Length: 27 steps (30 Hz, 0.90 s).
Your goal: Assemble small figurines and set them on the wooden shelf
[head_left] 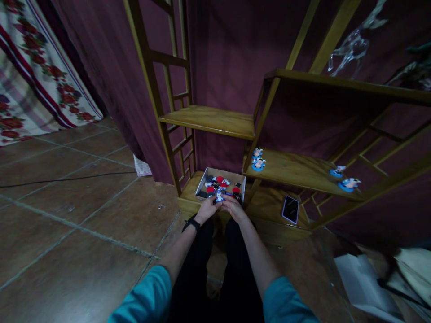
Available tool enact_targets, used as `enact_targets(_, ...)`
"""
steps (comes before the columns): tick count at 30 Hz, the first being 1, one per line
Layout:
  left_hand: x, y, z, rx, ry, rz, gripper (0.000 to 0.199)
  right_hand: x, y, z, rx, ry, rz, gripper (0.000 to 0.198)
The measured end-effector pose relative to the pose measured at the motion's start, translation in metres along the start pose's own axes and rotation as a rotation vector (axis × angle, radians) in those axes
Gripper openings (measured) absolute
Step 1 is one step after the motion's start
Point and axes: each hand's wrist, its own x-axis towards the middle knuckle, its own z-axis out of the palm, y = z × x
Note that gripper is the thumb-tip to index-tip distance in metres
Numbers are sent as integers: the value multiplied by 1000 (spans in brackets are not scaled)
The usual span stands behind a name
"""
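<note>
Between my two hands I hold a small figurine [219,196], white with blue or purple parts, at the near edge of a shallow box. My left hand [208,209] has its fingers closed on the figurine's left side, and my right hand [234,207] grips it from the right. The open cardboard box [202,183] sits on the lowest shelf just beyond my hands. Inside lie red discs [220,179], black discs [209,178] and several small figurine pieces. My fingers partly cover the held figurine's base.
Blue-based figurines [258,165] stand in pairs at both ends of the middle-right shelf [296,172]. A phone [290,209] lies on the lower shelf. A clear glass ornament [352,49] tops the upper shelf. A white box [365,282] and a cable [67,180] are on the floor.
</note>
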Motion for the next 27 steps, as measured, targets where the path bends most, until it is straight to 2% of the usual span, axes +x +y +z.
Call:
enact_targets(8,7,-13,5,-190,-6,-28,35,2,1,-1,-12,-20,-14,35)
enact_targets(16,6,-7,-1,-266,-107,-47,29,0,0,-1,-28,-82,-53,35)
enact_targets(22,7,-8,-1,-301,-78,-94,38,2,2,-1,-4,-68,-59,36)
enact_targets(27,8,-7,-3,-415,-105,-151,37,0,0,-1,26,-65,-48,33)
